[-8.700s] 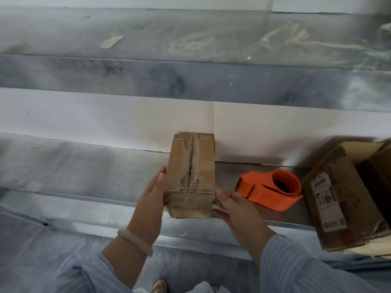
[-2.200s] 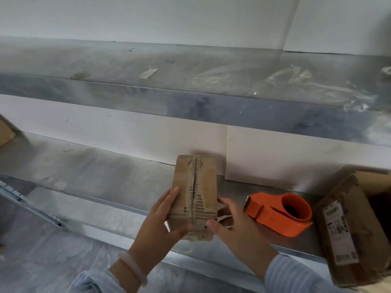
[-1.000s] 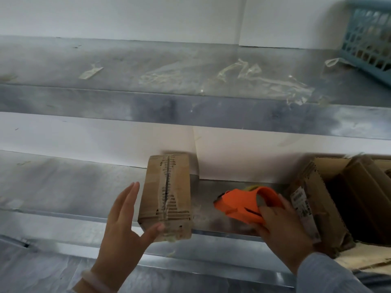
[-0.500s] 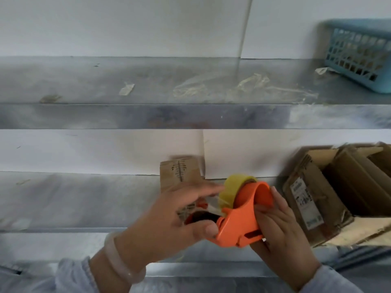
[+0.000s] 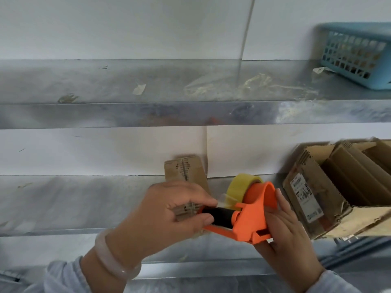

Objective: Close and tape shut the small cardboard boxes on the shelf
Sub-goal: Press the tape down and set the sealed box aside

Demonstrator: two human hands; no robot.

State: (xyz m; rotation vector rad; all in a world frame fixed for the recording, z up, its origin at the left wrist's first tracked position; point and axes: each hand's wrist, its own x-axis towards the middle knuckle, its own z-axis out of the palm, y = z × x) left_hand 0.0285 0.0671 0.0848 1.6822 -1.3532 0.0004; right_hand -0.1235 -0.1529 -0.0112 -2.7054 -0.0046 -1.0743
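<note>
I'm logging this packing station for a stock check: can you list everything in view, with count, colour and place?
shelves: two, grey metal, one above the other against a white wall
small box: one, brown cardboard, on the lower shelf, partly hidden behind the left hand
big box: one, brown cardboard, open and with a white label, right end of the lower shelf
tape dispenser: one, orange, held in front of the small box
tape roll: one, yellowish, mounted on the dispenser
basket: one, blue, right end of the upper shelf
tape scraps: several, pale, stuck on the upper shelf
bracelet: one, pale, on the left wrist
left hand: fingertips at the dispenser's roller end
right hand: grips the dispenser's body
</note>
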